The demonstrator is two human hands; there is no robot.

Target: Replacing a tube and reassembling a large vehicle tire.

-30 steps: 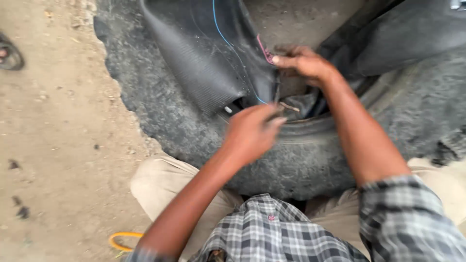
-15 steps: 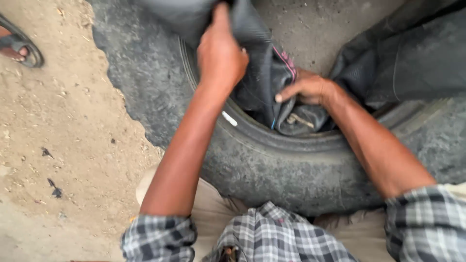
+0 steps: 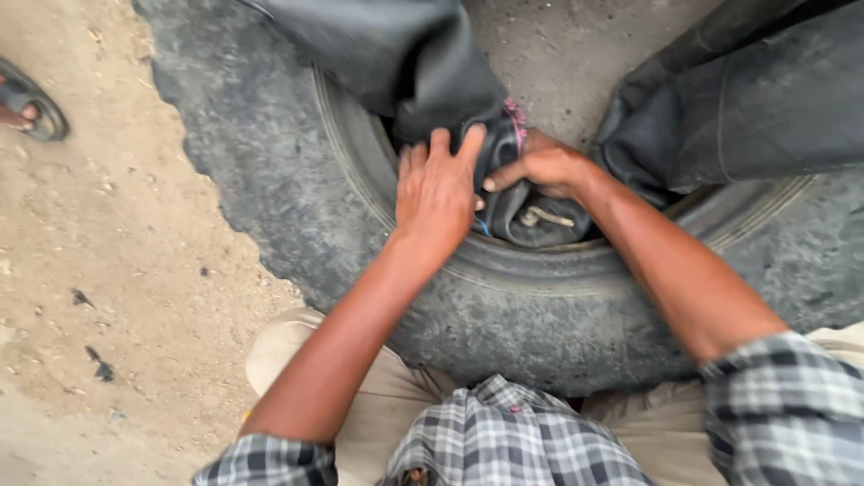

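A large worn black tyre (image 3: 270, 180) lies flat on the sandy ground, its near wall against my knees. A black rubber inner tube (image 3: 378, 54) spills out of its centre opening and folds down at the rim. My left hand (image 3: 438, 189) lies flat on the tyre's inner edge, fingers spread and pressing a fold of the tube. My right hand (image 3: 544, 166) grips the bunched tube just beside it, thumb toward the left hand. A small metal valve stem (image 3: 544, 217) shows under the right hand. More tube (image 3: 747, 99) drapes over the tyre at the right.
Sandy dirt ground (image 3: 99, 270) stretches to the left. Another person's sandalled foot (image 3: 27, 103) sits at the far left edge. My beige trousers (image 3: 378, 405) and checked shirt fill the bottom of the view.
My left hand came down from high on the raised tube to the tyre's inner rim, beside the right hand. The right hand stayed on the bunched tube.
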